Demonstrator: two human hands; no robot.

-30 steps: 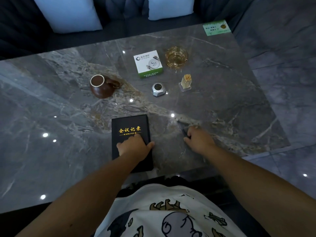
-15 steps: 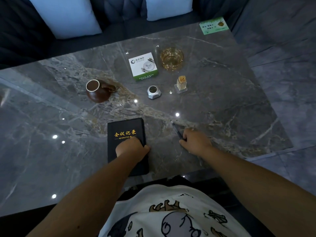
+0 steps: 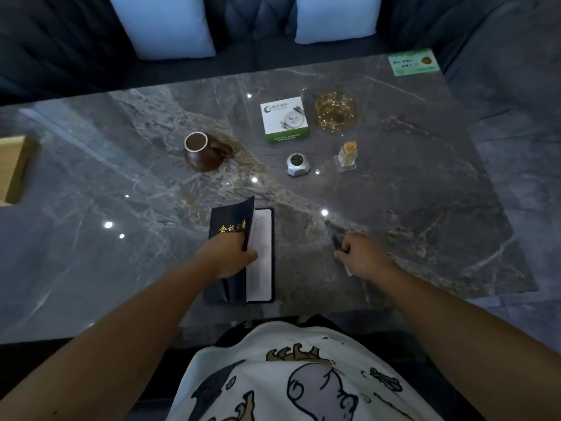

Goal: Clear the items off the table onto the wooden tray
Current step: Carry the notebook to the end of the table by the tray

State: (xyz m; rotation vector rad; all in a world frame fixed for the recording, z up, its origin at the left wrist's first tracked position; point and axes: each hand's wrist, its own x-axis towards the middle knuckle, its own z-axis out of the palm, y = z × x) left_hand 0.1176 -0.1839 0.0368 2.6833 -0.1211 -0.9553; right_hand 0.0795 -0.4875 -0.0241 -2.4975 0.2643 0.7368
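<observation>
1. The black notebook (image 3: pixel 243 253) lies on the marble table (image 3: pixel 121 238), its front cover lifted by the left hand (image 3: pixel 226 258), fingers curled around the cover edge.
2. The right hand (image 3: pixel 362 256), to the right of it, is closed on a dark pen (image 3: pixel 332 237).
3. The wooden tray (image 3: pixel 13 168) sits far left of both hands; the brown cup (image 3: pixel 202 151) stands beyond the left hand.

Notebook (image 3: pixel 261 253) lies left of pen (image 3: pixel 331 235), cup (image 3: pixel 200 151) behind
</observation>
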